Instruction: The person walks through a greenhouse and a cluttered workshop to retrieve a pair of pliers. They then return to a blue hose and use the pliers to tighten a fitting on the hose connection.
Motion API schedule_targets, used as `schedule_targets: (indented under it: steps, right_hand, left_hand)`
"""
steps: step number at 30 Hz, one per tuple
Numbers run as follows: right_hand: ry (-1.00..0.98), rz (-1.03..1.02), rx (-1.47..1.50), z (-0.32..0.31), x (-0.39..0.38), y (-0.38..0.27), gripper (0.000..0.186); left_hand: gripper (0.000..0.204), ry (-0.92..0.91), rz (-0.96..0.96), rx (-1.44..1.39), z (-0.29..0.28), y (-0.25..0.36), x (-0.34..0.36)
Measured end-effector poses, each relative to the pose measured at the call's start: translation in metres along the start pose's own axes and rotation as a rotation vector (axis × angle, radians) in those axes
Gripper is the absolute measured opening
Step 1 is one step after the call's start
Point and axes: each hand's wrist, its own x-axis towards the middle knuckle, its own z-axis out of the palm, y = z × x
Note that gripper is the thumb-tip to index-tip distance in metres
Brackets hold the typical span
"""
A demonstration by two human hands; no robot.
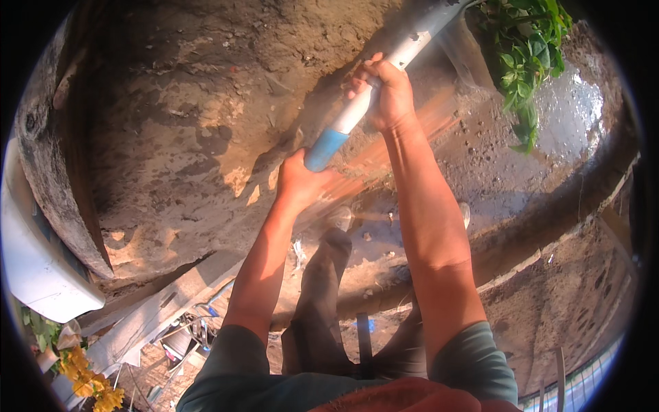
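Right hand (388, 88) closed round white pole (355, 112), left hand (302, 180) apparently holding its blue end (327, 148); work judged under way, pole unreleased, remainder not shown.

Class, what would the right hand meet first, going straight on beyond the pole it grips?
Beyond the white pole, the right hand would probably meet brown soil first; depth is unclear.

There are two hands (300, 181) (392, 93), one pole (355, 111), two sleeves (235, 351) (472, 358) and one flower cluster (84, 376).
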Motion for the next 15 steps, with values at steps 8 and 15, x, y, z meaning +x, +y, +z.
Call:
schedule_targets:
  steps: [8, 15]
  right_hand:
    - [0.018, 0.012, -0.021, -0.001, -0.001, -0.003, 0.017]
    - [0.245, -0.078, -0.257, 0.018, -0.003, -0.003, 0.009]
  left_hand:
    - [0.034, 0.052, 0.024, 0.294, -0.001, 0.018, 0.006]
    - [0.039, -0.082, 0.104, 0.162, -0.016, 0.001, 0.017]
